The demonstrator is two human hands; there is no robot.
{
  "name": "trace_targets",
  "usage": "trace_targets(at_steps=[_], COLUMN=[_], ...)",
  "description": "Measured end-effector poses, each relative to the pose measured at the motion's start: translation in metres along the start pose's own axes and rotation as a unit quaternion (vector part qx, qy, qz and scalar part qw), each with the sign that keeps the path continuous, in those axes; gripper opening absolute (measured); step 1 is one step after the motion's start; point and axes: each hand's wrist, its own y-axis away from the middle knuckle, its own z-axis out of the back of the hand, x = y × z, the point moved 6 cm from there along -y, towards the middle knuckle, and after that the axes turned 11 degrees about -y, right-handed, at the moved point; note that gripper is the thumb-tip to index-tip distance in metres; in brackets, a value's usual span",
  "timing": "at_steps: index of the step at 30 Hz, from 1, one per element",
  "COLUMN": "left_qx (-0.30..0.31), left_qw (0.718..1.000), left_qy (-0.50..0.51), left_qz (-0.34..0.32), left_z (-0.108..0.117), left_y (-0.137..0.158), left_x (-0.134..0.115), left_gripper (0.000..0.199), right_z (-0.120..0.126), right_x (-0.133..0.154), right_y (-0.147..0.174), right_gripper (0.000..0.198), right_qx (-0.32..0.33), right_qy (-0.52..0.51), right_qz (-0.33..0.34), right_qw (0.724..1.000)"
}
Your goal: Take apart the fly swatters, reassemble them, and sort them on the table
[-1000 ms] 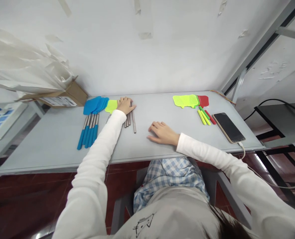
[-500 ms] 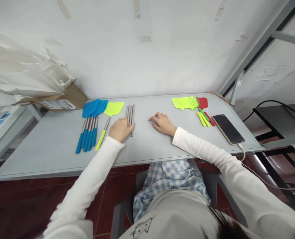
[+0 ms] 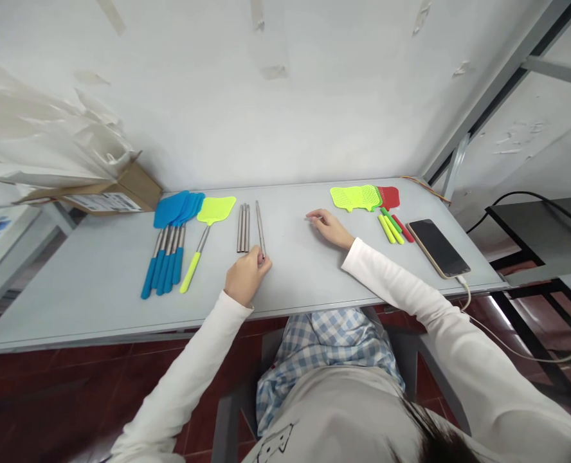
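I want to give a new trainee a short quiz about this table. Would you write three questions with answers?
1. Which hand holds the single metal rod? A) right; B) left; C) neither.
2. True or false: a white cable is plugged into the phone.
3. Complete: the lone yellow-green swatter lies between the blue swatters and the ____.

Key: 1. B, the left hand. 2. True. 3. grouped metal rods.

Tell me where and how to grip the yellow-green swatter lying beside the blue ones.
Probably by the middle of its yellow-green handle: thicker than the shaft and pointing toward the near table edge. Come from its right, where the left hand is, since the blue handles lie close along its left.
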Motion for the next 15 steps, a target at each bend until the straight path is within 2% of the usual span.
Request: trace_targets(at_steps=[3,8,12,15], left_qx=[0.012,0.035,0.047,0.042], left_qw=[1.000,0.996,0.996,0.999], left_qy=[0.004,-0.055,-0.070,-0.009], left_qz=[0.012,0.056,0.027,0.019], left_z=[-0.003,0.000,0.001,-0.001], left_y=[-0.002,-0.014,-0.024,-0.025], left_x=[-0.002,-0.013,-0.022,-0.016], left_gripper=[0.018,0.043,0.031,0.023], right_z=[0.002,0.001,0.002,0.005], right_x=[-0.004,0.000,0.000,-0.005], right_y=[-0.002,0.000,0.001,0.000], right_gripper=[0.024,0.022,0.019,0.019], right_qx=[0.004,0.002,0.002,-0.019], right_qy=[-0.030,-0.014,-0.035,-0.126], right_qz=[-0.018,-0.006,-0.019,-0.075], right_qw=[0.999,1.000,0.999,0.989])
